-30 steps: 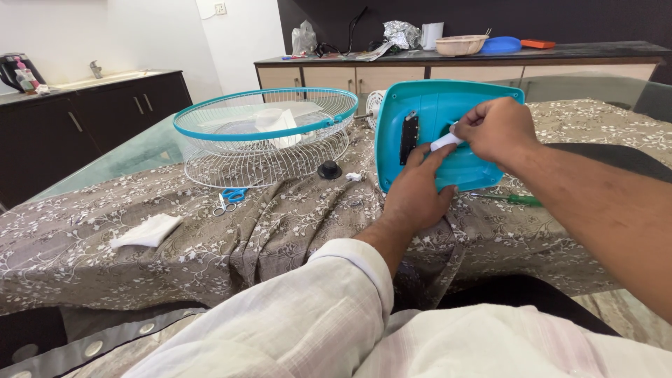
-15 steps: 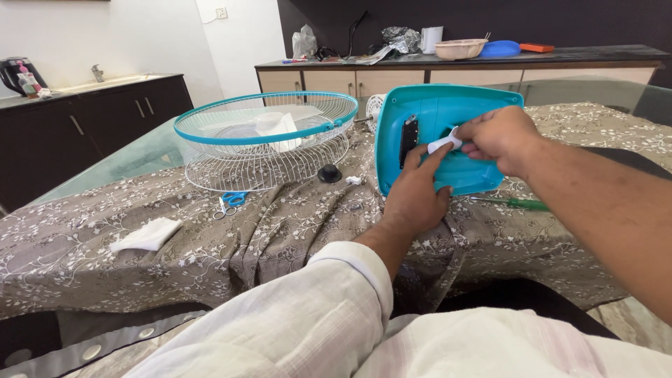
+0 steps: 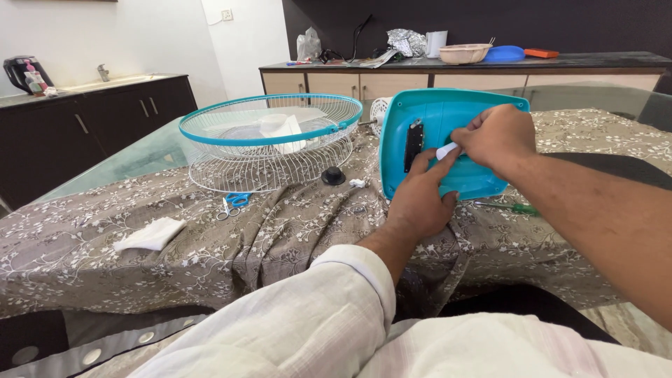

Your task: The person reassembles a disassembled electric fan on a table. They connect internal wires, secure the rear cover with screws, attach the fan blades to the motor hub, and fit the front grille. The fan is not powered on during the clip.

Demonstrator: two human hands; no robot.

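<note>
Right now my left hand (image 3: pixel 418 199) rests flat against the lower edge of the turquoise fan base (image 3: pixel 448 143), fingers spread and bracing it, gripping nothing. That base stands tilted on its edge on the patterned tablecloth (image 3: pixel 280 224), its underside facing me. My right hand (image 3: pixel 495 134) is curled over the base's middle, pinching a small white piece (image 3: pixel 446 150) between thumb and fingers, pressed against the plastic. Left of the base sits the wire fan guard (image 3: pixel 269 143) with its turquoise rim, and between them lie a black knob (image 3: pixel 333 176) and a tiny white bit (image 3: pixel 358 183). Nearer me than the guard lie blue scissors (image 3: pixel 233 203) and a folded white cloth (image 3: pixel 150 234). Just beside the base, under my right forearm, a green-handled screwdriver (image 3: pixel 514 208) lies on the cloth.
</note>
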